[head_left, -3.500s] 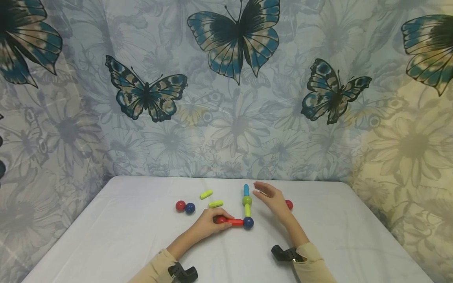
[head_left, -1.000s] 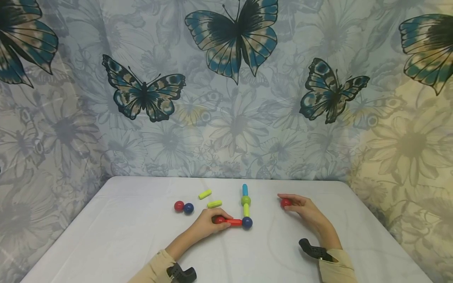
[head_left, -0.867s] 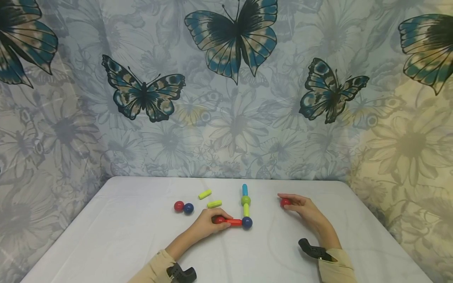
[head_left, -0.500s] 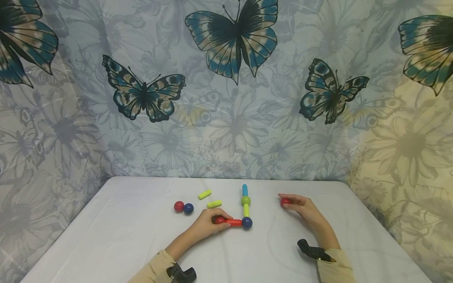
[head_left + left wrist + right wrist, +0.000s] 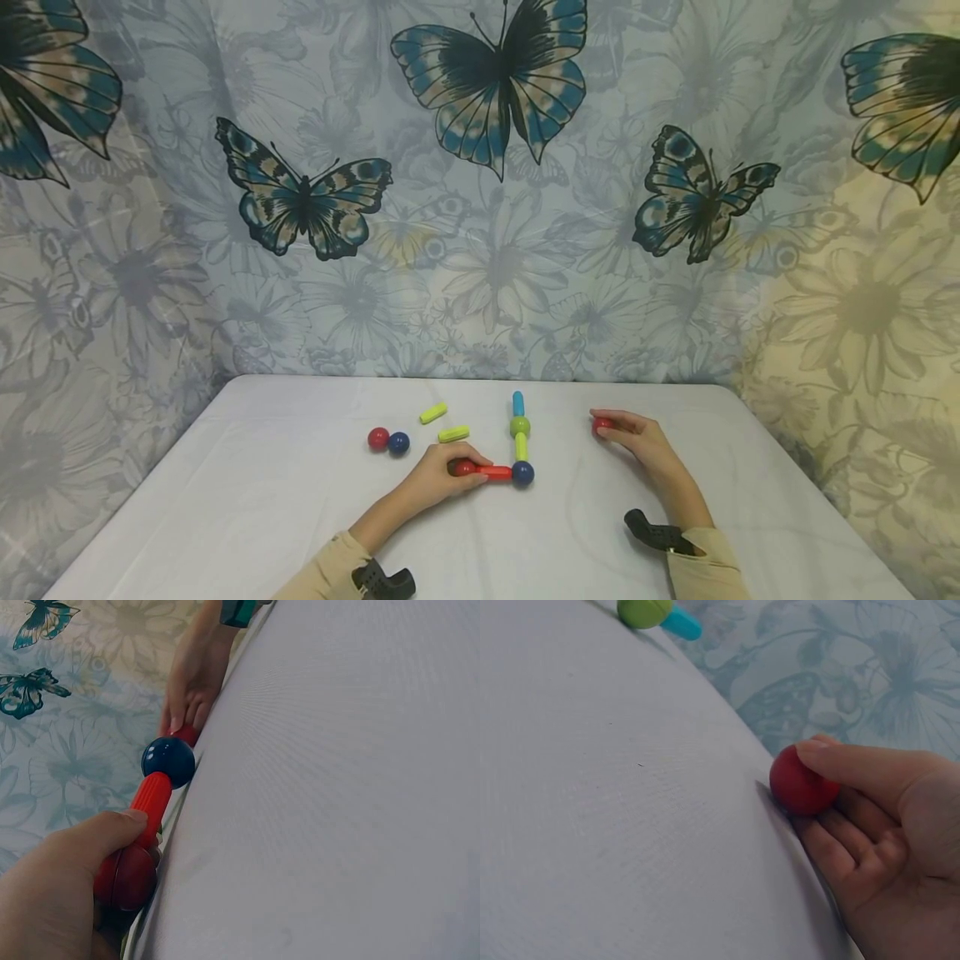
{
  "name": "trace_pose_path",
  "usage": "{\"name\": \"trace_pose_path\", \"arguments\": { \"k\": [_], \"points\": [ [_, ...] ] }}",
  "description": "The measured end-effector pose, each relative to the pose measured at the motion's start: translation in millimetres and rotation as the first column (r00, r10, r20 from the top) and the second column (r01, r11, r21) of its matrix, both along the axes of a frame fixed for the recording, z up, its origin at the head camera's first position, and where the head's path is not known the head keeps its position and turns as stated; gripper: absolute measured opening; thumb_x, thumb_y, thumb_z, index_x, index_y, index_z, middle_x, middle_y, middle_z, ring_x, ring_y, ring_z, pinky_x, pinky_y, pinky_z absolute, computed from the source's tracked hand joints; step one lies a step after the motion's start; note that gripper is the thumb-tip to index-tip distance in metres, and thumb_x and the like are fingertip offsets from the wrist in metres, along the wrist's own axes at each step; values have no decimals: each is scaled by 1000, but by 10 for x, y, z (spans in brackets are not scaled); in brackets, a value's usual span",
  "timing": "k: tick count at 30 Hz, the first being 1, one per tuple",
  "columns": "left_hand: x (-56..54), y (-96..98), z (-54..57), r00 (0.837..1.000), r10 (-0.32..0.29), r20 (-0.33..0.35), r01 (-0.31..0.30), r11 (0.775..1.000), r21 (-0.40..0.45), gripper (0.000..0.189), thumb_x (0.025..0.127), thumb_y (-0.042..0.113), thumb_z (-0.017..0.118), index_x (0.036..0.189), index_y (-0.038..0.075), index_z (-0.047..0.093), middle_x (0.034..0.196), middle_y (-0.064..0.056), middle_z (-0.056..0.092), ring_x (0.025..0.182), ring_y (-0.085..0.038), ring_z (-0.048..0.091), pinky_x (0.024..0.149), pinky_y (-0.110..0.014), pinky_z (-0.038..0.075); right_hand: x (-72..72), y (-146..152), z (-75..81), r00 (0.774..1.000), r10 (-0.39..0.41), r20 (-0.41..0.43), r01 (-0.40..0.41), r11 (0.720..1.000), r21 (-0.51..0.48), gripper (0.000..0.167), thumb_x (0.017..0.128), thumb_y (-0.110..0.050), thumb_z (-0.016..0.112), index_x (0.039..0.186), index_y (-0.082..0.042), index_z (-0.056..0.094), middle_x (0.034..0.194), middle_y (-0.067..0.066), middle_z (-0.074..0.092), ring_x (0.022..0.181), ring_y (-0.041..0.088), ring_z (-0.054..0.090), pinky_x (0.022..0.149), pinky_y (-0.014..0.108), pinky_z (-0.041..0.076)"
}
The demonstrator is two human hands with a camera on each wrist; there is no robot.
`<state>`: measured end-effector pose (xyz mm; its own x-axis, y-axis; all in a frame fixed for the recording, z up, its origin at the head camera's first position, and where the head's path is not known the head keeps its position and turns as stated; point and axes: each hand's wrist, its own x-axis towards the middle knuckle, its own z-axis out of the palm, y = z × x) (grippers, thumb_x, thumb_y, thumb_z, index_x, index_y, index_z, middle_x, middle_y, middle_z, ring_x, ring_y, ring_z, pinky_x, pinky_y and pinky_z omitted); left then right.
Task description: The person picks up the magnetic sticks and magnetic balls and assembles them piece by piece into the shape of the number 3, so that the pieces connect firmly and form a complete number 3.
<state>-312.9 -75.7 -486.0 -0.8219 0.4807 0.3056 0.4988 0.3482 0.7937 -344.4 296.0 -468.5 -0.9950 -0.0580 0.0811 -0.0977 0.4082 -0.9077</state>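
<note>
An L-shaped chain of toy rods and balls lies mid-table. Its near arm has a red ball (image 5: 126, 878) and a red rod (image 5: 495, 473), ending at a dark blue ball (image 5: 522, 474). From there a yellow-green rod (image 5: 521, 447), a green ball (image 5: 520, 427) and a light blue rod (image 5: 517, 403) run toward the back. My left hand (image 5: 435, 482) grips the red ball and the red rod's near end between thumb and fingers. Off to the right, my right hand (image 5: 637, 437) pinches a loose red ball (image 5: 804, 781) between thumb and fingers, at the tabletop.
Left of the chain, a red ball (image 5: 378, 439) and a dark blue ball (image 5: 399, 443) sit side by side. Two loose yellow-green rods (image 5: 433, 412) lie behind my left hand. The white table (image 5: 247, 500) ends at a butterfly-patterned cloth (image 5: 480, 275) behind.
My right hand went from beside the light blue rod to the loose red ball on the right and took hold of it. Lately it has shifted slightly left with the ball. My left hand keeps its grip.
</note>
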Motion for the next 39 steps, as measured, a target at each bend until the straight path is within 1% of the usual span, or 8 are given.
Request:
{"name": "trace_pose_path", "arguments": {
  "k": [7,14,25,29,33,35,36,39],
  "points": [
    [13,-4,8,1000,-5,10,5,1000,7,19,84,25,77,103,26,75,100,7,73,94,-1,61,85,-17,49,13,-84,17,999,-32,-4,32,999,-14,49,86,-31,74,129,-9,63,136,11,61,105,-19,51,91,4,37],
    [5,-1,8,1000,0,8,0,1000,4,19,84,26,77,103,26,75,100,7,73,95,-1,61,86,-18,49,-17,-151,5,999,-29,-20,28,998,-49,48,87,-28,74,128,-6,63,134,15,62,102,-18,56,89,3,40],
    [-19,1,-21,1000,-1,19,1,1000,2,18,84,29,77,102,27,75,101,7,73,95,-3,61,87,-19,48,-15,-370,62,996,-81,-45,82,997,4,44,89,-29,72,125,-5,65,126,16,66,97,-15,55,85,6,44],
    [-21,3,-20,1000,-2,23,2,1000,8,18,84,28,77,102,27,75,101,7,73,96,-3,61,87,-19,48,-38,-446,58,994,-106,-24,106,994,-2,43,90,-29,71,126,-6,65,128,15,65,106,-3,60,85,6,45],
    [-26,4,-29,1000,0,18,0,1000,9,18,84,28,77,102,27,75,101,7,73,95,-2,61,86,-18,48,-49,-529,57,991,-131,-21,131,991,-5,42,91,-27,70,126,-5,64,130,16,64,120,19,60,88,12,49],
    [-27,4,-32,1000,1,13,-1,1000,6,18,84,29,77,102,27,75,101,7,73,95,-2,61,86,-18,49,-61,-571,55,989,-147,-21,147,989,-4,41,91,-25,70,125,-4,65,129,16,65,119,21,61,88,13,50],
    [-28,5,-32,1000,2,12,-2,1000,3,18,84,29,77,102,27,75,101,8,73,95,-2,61,86,-18,49,-67,-593,57,988,-154,-21,154,988,-2,40,91,-25,70,125,-4,65,128,16,65,122,27,59,89,15,51],
    [-20,5,-25,1000,1,6,-1,1000,2,19,84,29,77,102,27,75,100,8,74,95,-2,61,86,-18,49,-94,-652,57,987,-158,-30,158,987,-4,38,91,-21,70,123,-2,65,126,17,66,119,26,61,88,17,53]
  ]
}}
